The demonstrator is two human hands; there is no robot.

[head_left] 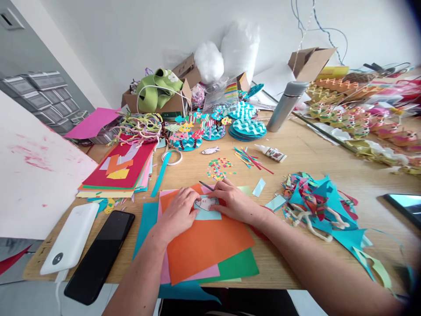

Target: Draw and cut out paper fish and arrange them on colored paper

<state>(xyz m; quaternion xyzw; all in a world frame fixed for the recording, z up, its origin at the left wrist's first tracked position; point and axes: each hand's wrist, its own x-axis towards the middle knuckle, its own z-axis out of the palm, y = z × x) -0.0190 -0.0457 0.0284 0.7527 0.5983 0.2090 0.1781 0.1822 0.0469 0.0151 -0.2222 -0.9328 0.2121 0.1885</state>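
Currently I touch a white cutout (205,203) atop light-blue paper (210,215), left fingers (188,197) part-open, right fingers (224,188) closed round a pencil (206,185).

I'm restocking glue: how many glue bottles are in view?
1: the glue bottle lies beyond the right hand, beside the paper strips. Others may be hidden.

You get no readable text here. Label (276,154) on the glue bottle (270,152): printed, too small to read. White power bank (73,235), your left: round dark mark (58,258), can't make it out.
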